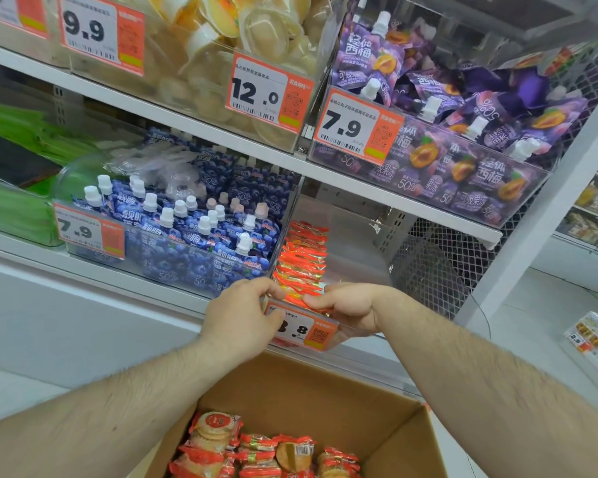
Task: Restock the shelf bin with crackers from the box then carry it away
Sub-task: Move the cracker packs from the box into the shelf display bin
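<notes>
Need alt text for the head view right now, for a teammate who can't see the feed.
Both hands, left hand and right hand, grip the front edge of a clear shelf bin holding a row of orange cracker packs, beside a bin of blue drink pouches. Below, an open cardboard box holds more cracker packs.

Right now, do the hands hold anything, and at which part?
Both hold the clear bin of crackers at its front rim: left hand at the left corner, right hand toward the right.
</notes>
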`<state>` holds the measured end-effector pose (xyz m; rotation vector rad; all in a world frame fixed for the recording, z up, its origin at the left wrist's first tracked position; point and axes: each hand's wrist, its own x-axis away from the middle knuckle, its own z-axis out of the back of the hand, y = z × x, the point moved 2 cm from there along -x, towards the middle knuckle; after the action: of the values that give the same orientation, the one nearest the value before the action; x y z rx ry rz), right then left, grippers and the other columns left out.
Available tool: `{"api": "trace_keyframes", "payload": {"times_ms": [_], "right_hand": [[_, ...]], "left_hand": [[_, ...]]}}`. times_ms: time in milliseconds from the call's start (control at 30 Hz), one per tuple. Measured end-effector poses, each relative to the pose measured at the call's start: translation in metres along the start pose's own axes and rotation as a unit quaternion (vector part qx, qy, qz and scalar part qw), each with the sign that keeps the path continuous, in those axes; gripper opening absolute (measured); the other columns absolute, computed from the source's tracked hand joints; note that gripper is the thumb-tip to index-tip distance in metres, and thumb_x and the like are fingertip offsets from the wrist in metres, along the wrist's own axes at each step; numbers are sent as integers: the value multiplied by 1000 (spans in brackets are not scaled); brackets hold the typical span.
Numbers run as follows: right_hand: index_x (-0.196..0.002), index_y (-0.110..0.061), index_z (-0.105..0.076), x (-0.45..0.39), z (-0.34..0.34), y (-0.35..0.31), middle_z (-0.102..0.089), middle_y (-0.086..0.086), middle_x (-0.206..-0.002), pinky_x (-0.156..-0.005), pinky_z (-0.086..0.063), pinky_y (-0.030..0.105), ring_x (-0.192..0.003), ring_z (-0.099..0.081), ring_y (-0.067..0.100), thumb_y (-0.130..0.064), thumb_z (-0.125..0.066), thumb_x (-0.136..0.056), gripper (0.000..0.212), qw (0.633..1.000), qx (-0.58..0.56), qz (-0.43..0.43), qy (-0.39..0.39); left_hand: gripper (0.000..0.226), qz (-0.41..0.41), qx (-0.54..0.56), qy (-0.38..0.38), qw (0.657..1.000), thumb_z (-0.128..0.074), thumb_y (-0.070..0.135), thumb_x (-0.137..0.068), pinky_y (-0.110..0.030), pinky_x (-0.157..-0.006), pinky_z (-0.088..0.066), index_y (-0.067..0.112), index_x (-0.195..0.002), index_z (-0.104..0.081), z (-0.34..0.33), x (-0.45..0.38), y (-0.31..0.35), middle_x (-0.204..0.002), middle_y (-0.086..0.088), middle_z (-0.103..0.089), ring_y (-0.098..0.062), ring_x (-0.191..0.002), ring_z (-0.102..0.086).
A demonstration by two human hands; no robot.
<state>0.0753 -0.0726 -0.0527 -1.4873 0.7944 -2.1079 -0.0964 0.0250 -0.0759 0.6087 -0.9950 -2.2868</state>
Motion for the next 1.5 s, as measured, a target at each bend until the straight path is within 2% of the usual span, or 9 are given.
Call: {"api": "trace_keyframes", "payload": {"times_ms": [300, 567, 1000, 1133, 1233, 1300, 1367, 1433, 1500], "right_hand": [[-105, -17, -65, -8, -12, -14, -74, 5, -93, -88, -53, 45, -91, -69, 24, -37, -61, -92, 24, 998, 16, -6, 52], [-129, -20, -58, -1, 13, -3, -70, 5, -116, -89, -47, 38, -99, -68, 23, -62, -64, -77, 67, 995, 72, -58, 30], [-106, -14, -67, -10, -1, -2, -74, 6, -105, -106, -43, 45, -105, -67, 24, -45, -61, -91, 35, 995, 74, -36, 64], [-90, -21, -68, 7, -9, -7, -75, 0, -91, -94, -47, 40, -88, -70, 19, -60, -53, -89, 42, 978, 170, -38, 119], [-87, -16, -63, 22, -13, 5, -71, 3, -89, -79, -50, 35, -83, -67, 21, -69, -58, -79, 54, 913, 245, 47, 323], [-84, -15, -60, 41, -21, 28, -62, 1, -82, -70, -48, 36, -79, -59, 23, -55, -60, -81, 40, 745, 298, 247, 543], [-70, -13, -55, 56, -45, 63, -52, 0, -67, -61, -39, 31, -65, -50, 21, -32, -61, -80, 22, 604, 309, 451, 580], [-61, -15, -50, 46, -62, 111, -48, -3, -59, -55, -36, 27, -56, -47, 17, -25, -59, -76, 21, 629, 326, 484, 514], [-62, -20, -47, 13, -68, 160, -50, -6, -61, -54, -41, 27, -60, -52, 18, -28, -56, -76, 18, 743, 351, 342, 456]], "left_hand": [[15, 7, -7, 23, 1000, -67, 35, -85, -28, -79, -45, 43, -89, -54, -1, -1, 2, -101, 11, -60, -11, -95, -59], [20, 33, 24, 28, 999, -76, 33, -78, -32, -79, -54, 40, -74, -58, 5, -5, 3, -85, 14, -67, -9, -87, -66], [12, 25, 0, 43, 999, -71, 30, -83, -32, -74, -53, 33, -85, -60, 1, -4, 9, -88, 10, -67, -13, -84, -65], [30, 6, -59, 72, 996, -69, 25, -80, -40, -88, -49, 29, -107, -56, -12, 9, 13, -124, 0, -45, -24, -103, -54], [41, -144, -116, 151, 971, -74, 15, -65, -41, -84, -44, 17, -101, -54, -25, 30, 18, -112, -3, -37, -26, -100, -45], [31, -221, -89, 51, 970, -69, 11, -67, -34, -74, -45, 22, -91, -52, -38, 39, 15, -95, 5, -44, -15, -84, -48], [22, -195, -75, -132, 969, -61, 13, -75, -32, -72, -47, 28, -88, -52, -54, 44, 5, -83, 15, -49, -6, -75, -48], [20, -153, -100, -265, 947, -59, 14, -77, -33, -79, -50, 28, -91, -58, -71, 48, -10, -85, 15, -54, -7, -82, -54], [22, -108, -117, -342, 926, -58, 15, -80, -30, -85, -50, 30, -95, -61, -85, 52, -22, -91, 15, -58, -7, -90, -58]]}}
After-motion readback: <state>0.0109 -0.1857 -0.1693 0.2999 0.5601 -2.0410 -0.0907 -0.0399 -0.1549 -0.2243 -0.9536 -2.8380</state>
